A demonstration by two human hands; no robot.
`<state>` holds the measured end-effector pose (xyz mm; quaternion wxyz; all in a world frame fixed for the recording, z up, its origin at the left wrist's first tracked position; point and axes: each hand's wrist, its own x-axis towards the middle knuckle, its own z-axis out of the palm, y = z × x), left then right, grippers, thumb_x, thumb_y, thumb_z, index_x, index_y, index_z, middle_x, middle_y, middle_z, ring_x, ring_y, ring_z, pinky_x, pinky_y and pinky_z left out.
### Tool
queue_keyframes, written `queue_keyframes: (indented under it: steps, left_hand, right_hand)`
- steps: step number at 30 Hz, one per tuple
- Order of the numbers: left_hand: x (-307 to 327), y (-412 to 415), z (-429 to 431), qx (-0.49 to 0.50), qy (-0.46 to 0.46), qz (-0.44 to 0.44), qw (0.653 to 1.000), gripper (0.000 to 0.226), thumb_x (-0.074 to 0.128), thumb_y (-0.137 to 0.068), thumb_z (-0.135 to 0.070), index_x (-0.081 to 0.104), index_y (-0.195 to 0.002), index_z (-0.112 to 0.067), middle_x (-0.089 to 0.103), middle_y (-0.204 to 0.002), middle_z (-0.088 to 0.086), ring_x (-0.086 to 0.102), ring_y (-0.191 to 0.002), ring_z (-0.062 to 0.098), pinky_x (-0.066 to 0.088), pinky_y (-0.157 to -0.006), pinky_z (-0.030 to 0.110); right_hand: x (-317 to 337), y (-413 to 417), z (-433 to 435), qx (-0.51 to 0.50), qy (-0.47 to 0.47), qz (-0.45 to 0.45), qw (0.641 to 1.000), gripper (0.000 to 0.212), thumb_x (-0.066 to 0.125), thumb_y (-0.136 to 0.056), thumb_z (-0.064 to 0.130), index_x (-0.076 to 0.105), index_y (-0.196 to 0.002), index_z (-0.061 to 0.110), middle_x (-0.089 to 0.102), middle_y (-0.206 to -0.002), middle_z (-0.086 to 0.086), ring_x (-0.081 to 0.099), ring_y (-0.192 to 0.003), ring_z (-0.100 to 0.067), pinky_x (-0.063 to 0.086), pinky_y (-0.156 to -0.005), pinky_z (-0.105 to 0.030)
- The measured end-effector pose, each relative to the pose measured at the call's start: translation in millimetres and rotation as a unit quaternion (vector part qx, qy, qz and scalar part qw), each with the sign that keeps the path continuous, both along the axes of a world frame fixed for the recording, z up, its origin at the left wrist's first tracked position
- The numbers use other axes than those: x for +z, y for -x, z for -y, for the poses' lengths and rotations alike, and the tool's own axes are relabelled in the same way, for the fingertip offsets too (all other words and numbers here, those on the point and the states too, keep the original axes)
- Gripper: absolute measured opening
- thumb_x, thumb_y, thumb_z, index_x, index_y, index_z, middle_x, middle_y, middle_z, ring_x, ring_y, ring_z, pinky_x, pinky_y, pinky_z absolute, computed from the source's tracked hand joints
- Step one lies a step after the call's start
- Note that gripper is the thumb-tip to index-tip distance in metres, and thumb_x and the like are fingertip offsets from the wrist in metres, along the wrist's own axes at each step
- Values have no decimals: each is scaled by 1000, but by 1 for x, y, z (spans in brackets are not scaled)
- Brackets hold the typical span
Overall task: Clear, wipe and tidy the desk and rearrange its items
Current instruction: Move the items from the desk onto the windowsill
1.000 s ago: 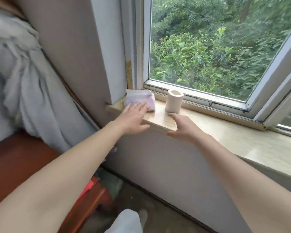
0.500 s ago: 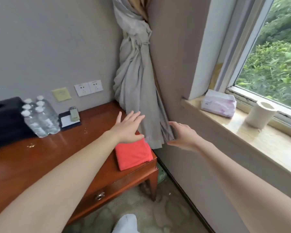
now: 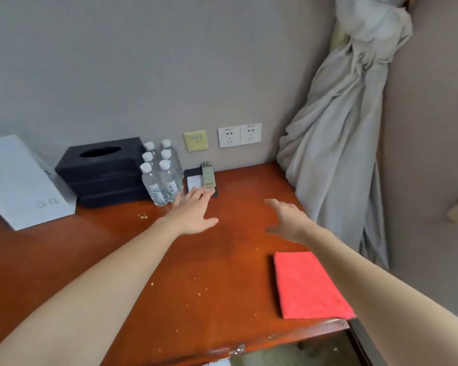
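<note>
Along the back edge of the desk (image 3: 222, 273): left hand (image 3: 193, 212) is reaching for the remote (image 3: 208, 175).
Left hand is stretching flat, fingers straight, gripping nothing, tips at the near rim of the black tray (image 3: 192, 172) under the remote; contact unclear. Right hand (image 3: 288, 220) is hovering open and empty mid-desk. Red cloth (image 3: 307, 283) is lying folded at the front right corner. Advice: lift tray and remote together, level, clear of the water bottles (image 3: 160, 178).
</note>
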<state>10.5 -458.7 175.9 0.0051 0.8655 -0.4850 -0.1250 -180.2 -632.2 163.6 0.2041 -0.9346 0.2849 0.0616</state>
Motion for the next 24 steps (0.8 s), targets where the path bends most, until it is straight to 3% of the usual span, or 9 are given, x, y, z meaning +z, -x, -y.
queue_keyframes:
  steps: [16,22,24]
  left_hand:
    - [-55,-149,68,154,25,-157,975,78,56,-96,-38,12,-157,-17,14,-163,6,19,-149,26,28,-117,47]
    - [-95,-197,110,213,19,-191,958,77,56,-98,-34,13,-157,-11,18,-161,15,23,-147,31,29,-117,42]
    - [-111,-210,125,230,13,-199,953,74,55,-98,-34,14,-156,-11,19,-160,16,30,-144,33,38,-111,44]
  right_hand:
    - [-53,-206,75,48,-56,-100,992,70,64,-90,26,29,-150,19,48,-142,-12,46,-129,-30,43,-103,-44]
    - [-88,-270,102,64,-78,-134,986,59,58,-93,25,36,-146,13,49,-141,-11,50,-126,-31,47,-100,-42]
    - [-100,-289,111,63,-81,-140,985,53,57,-92,25,41,-141,12,52,-138,-11,51,-124,-31,47,-99,-42]
